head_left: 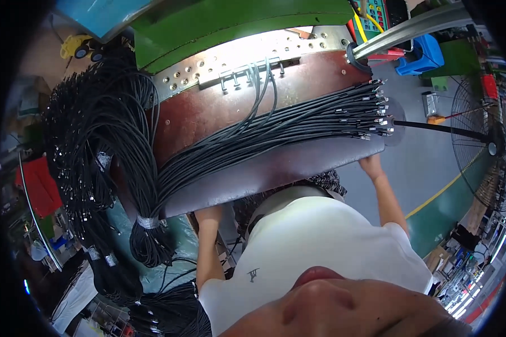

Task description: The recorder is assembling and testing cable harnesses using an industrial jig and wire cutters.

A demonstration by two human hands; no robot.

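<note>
A long bundle of black cables (275,121) lies across the brown work table (191,126), its metal-tipped ends fanned out at the right. My left hand (209,213) is at the table's front edge, mostly hidden beneath it. By the front right corner is my right hand (371,166), its fingers tucked out of sight under the edge. Neither hand touches the cables. Toward the back, a metal fixture (247,73) with several pins sits under a bright light, and a few cables loop up to it.
Heaps of black cables (95,112) hang over the left side, one bundle wrapped with silvery tape (148,222). A green machine body (230,25) spans the back. To the right stand a black wire-cage fan (489,143) and a blue plastic stool (424,56).
</note>
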